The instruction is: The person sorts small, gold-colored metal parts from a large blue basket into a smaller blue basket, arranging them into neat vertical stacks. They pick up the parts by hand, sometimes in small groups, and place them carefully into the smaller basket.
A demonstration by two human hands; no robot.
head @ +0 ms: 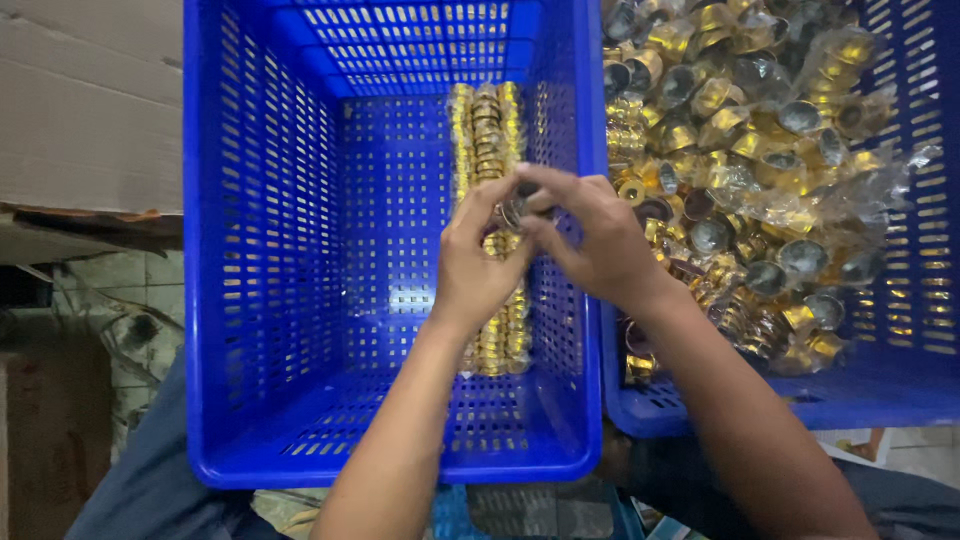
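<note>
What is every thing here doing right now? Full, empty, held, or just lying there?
Left hand: pinching the small round piece.
Right hand: pinching it too.
Small round piece: held between both hands, over the left crate.
Left blue crate: mostly empty.
Gold rows: lined up inside it.
Right blue crate: heaped.
Gold pieces in plastic: piled loosely.

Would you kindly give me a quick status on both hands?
Left hand and right hand together pinching one small gold cap. Above gold row in near-bare blue crate. Nothing blocking.

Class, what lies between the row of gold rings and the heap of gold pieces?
In the head view, the two blue crates' touching walls, and lower down the right hand.
</note>
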